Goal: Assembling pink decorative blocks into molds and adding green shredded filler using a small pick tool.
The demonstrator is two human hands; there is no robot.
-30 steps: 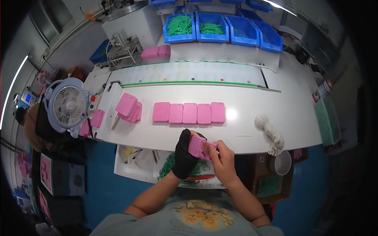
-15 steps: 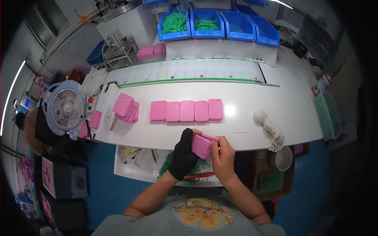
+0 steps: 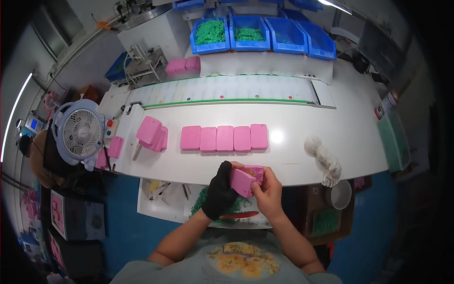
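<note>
A pink block-shaped rubber mould [image 3: 241, 183] is held in both hands above the front edge of the table. Its two halves are spread apart at the top, and a yellowish patch shows inside. My left hand [image 3: 219, 195], in a black glove with bare fingertips, grips the left half. My bare right hand [image 3: 271, 195] pinches the right side, its thumb on the front. Beyond the hands, several closed pink moulds [image 3: 225, 138] lie side by side in a row. More pink moulds [image 3: 150, 130] are stacked to the left.
An open drawer [image 3: 151, 204] under the table holds green scraps and a red-handled tool [image 3: 240, 216]. A white cloth bundle [image 3: 323, 161] lies at right. Behind runs a green-edged conveyor [image 3: 203, 93], below blue bins [image 3: 210, 46] of green pieces. A fan [image 3: 80, 130] stands left.
The mould's halves have been parted wider, so its inside now shows. Both hands stay nearly in place around it. The coloured dots on the conveyor have shifted left.
</note>
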